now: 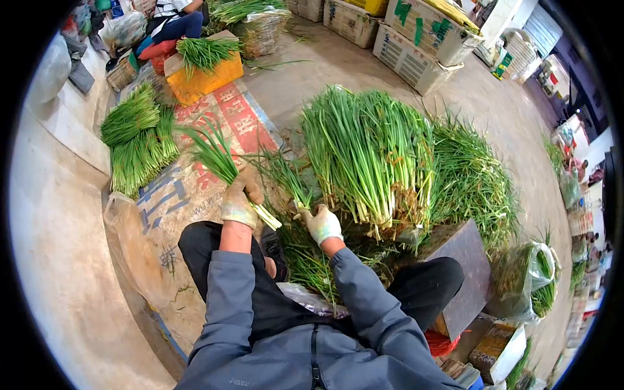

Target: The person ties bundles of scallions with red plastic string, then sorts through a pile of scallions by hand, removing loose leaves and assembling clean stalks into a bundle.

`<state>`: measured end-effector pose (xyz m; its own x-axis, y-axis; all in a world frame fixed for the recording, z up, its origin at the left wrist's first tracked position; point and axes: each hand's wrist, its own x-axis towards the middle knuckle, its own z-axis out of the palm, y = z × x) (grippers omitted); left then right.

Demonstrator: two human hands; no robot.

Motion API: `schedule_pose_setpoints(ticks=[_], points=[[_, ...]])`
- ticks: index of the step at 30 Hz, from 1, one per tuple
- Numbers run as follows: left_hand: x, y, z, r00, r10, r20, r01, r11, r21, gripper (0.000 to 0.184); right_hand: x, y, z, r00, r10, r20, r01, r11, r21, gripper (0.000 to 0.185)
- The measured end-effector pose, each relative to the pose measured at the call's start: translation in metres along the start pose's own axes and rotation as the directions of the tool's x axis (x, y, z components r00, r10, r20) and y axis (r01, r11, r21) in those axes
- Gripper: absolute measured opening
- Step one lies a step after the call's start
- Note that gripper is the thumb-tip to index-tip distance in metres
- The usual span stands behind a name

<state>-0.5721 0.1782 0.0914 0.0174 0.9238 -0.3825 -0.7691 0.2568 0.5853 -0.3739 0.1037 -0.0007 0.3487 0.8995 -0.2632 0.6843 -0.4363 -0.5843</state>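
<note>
My left hand (242,200), in a pale glove with bare fingertips, is closed around a small bunch of green stalks (218,156); the white ends stick out at its lower right. To the right, my right hand (321,223), gloved the same way, pinches the base of a second, looser bunch (290,180). The two bunches are apart. Just beyond my right hand lies a big heap of leafy stalks (370,156) with pale, brownish root ends towards me. Loose greens (309,263) lie between my knees, below my right hand.
Trimmed bundles (140,140) lie on the left by the wall. An orange box (207,77) carries more greens. Another green heap (471,175), a dark board (461,263) and a plastic bag of greens (526,279) stand right. Crates (416,58) and a seated person (185,25) are farther back.
</note>
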Motion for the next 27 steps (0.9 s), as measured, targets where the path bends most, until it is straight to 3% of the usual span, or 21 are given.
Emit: schedule_pose_setpoints(ticks=[1, 2, 4, 5, 6, 8, 12, 13, 17, 20, 21, 23, 24, 26, 27], points=[[0.003, -0.003, -0.001, 0.999, -0.017, -0.051, 0.017, 1.000, -0.012, 0.037, 0.018, 0.015, 0.023, 0.998, -0.042, -0.052, 0.043, 0.999, 0.030, 0.069], [0.005, -0.005, -0.001, 0.999, -0.015, -0.052, 0.015, 1.000, -0.014, 0.037, 0.029, 0.013, 0.022, 0.994, -0.007, 0.110, -0.013, 0.984, 0.176, 0.057], [0.010, -0.011, -0.003, 0.990, -0.011, -0.142, 0.026, 0.994, 0.105, 0.030, 0.023, 0.008, 0.007, 0.961, -0.018, 0.277, -0.136, 0.838, 0.529, 0.041], [0.011, -0.015, -0.006, 0.993, 0.065, -0.097, -0.038, 0.964, 0.263, 0.019, 0.016, 0.007, 0.004, 0.958, 0.021, 0.285, -0.203, 0.751, 0.629, 0.029], [0.014, -0.020, -0.008, 0.993, 0.065, -0.103, -0.036, 0.966, 0.257, 0.019, 0.010, 0.010, 0.001, 0.961, 0.019, 0.274, -0.207, 0.706, 0.677, 0.026], [0.009, -0.029, 0.001, 0.955, 0.018, -0.296, 0.135, 0.863, 0.487, 0.011, -0.011, 0.012, -0.015, 0.957, 0.027, 0.288, -0.252, 0.569, 0.783, 0.024], [0.017, -0.070, -0.012, 0.973, -0.016, -0.230, 0.160, 0.766, 0.622, 0.016, -0.034, 0.031, -0.029, 0.992, 0.043, 0.116, -0.112, 0.703, 0.702, 0.026], [0.012, -0.074, -0.010, 0.974, -0.024, -0.225, 0.163, 0.762, 0.627, 0.016, -0.033, 0.038, -0.029, 0.998, -0.037, -0.045, 0.055, 0.861, 0.506, 0.026], [-0.014, -0.087, -0.001, 0.970, -0.109, -0.218, 0.231, 0.702, 0.674, 0.030, -0.056, 0.042, -0.047, 0.979, -0.025, -0.203, 0.143, 0.791, 0.595, 0.026], [-0.036, -0.096, 0.009, 0.916, -0.240, -0.320, 0.400, 0.571, 0.717, 0.055, -0.066, 0.042, -0.056, 0.984, 0.042, -0.171, 0.107, 0.628, 0.771, 0.028], [-0.040, -0.104, 0.004, 0.932, -0.261, -0.252, 0.363, 0.642, 0.675, 0.052, -0.069, 0.048, -0.056, 0.984, 0.042, -0.175, 0.111, 0.625, 0.773, 0.028], [-0.047, -0.114, 0.004, 0.937, -0.305, -0.168, 0.343, 0.728, 0.594, 0.046, -0.085, 0.037, -0.068, 0.991, 0.089, 0.103, -0.130, 0.388, 0.912, 0.027], [-0.048, -0.118, 0.003, 0.937, -0.306, -0.166, 0.343, 0.723, 0.600, 0.046, -0.086, 0.045, -0.062, 0.983, 0.079, 0.165, -0.183, 0.425, 0.886, 0.027], [-0.050, -0.125, 0.002, 0.962, -0.257, -0.098, 0.266, 0.782, 0.563, 0.038, -0.091, 0.050, -0.057, 0.965, 0.004, 0.262, -0.250, 0.306, 0.919, 0.026], [-0.047, -0.125, 0.001, 0.950, -0.302, -0.084, 0.295, 0.768, 0.569, 0.041, -0.092, 0.053, -0.056, 0.960, -0.026, 0.277, -0.255, 0.318, 0.913, 0.024]])
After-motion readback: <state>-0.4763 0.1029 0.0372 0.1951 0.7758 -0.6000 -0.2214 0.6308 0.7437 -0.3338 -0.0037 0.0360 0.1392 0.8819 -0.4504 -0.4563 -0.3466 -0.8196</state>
